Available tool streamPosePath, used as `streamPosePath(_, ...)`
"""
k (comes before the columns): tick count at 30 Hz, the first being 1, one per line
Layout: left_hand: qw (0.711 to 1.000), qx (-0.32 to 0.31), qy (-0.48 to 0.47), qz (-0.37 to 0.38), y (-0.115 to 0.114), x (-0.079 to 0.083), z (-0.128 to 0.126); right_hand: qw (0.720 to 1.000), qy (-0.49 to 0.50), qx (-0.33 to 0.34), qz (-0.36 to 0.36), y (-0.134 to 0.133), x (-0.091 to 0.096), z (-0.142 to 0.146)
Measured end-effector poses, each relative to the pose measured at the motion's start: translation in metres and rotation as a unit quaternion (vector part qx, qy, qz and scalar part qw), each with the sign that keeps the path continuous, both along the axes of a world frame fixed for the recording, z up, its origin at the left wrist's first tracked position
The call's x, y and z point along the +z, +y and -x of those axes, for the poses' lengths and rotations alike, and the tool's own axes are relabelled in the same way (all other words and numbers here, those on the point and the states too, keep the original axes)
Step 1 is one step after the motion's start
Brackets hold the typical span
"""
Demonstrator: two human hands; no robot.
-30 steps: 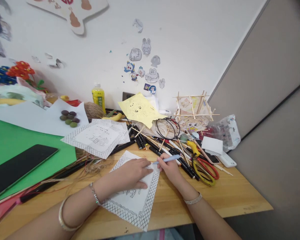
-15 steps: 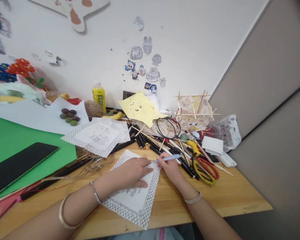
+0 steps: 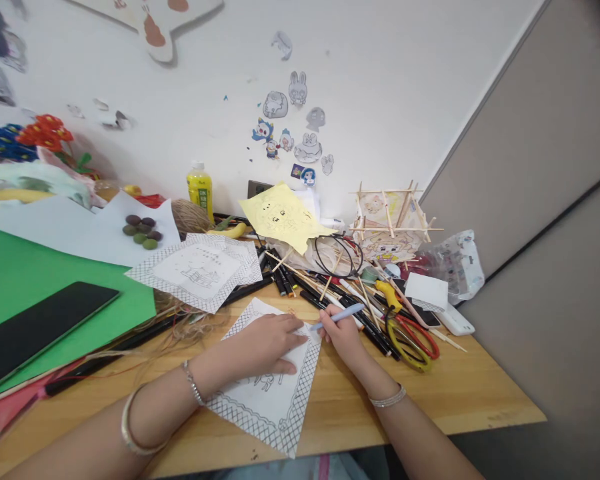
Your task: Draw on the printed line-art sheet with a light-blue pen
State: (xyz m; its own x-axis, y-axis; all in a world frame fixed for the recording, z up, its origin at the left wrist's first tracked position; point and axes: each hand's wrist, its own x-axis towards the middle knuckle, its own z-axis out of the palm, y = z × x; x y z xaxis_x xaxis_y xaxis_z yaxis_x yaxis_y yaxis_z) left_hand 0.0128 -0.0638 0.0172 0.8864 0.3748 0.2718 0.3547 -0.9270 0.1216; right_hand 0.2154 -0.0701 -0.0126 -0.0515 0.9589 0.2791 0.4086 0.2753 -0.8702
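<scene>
A square sheet with a latticed border and a line drawing [image 3: 275,397] lies cornerwise on the wooden table [image 3: 430,393]. My left hand [image 3: 267,343] rests flat on the sheet, fingers stretched out, holding it down. My right hand [image 3: 343,337] is closed on a light blue pen [image 3: 343,315], whose tip touches the sheet near its right corner, just beside my left fingertips. The drawing's upper part is hidden under my left hand.
A heap of black markers and wooden sticks [image 3: 330,287] lies just behind the hands, with scissors [image 3: 413,337] to the right. Similar printed sheets [image 3: 200,270], green paper [image 3: 25,280], a black tablet [image 3: 35,327], a yellow bottle [image 3: 200,190] and a stick lantern frame [image 3: 387,223] crowd the back.
The hands have hardly moved. The pen's back end has tilted slightly upward while its tip stays on the sheet. The camera has shifted a little.
</scene>
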Motion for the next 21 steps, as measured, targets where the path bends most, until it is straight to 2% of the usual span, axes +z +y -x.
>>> streamPosePath(11, 0.999, 0.017, 0.045, -0.016, -0.0033, 0.0071, -0.0013, 1.000, 0.001, -0.006, -0.001, 0.0002, -0.0037, -0.0027)
streamPosePath(21, 0.998, 0.024, 0.052, -0.014, -0.0031, 0.0055, -0.0019, 1.000, 0.014, -0.006, 0.003, -0.0026, 0.0001, -0.0004)
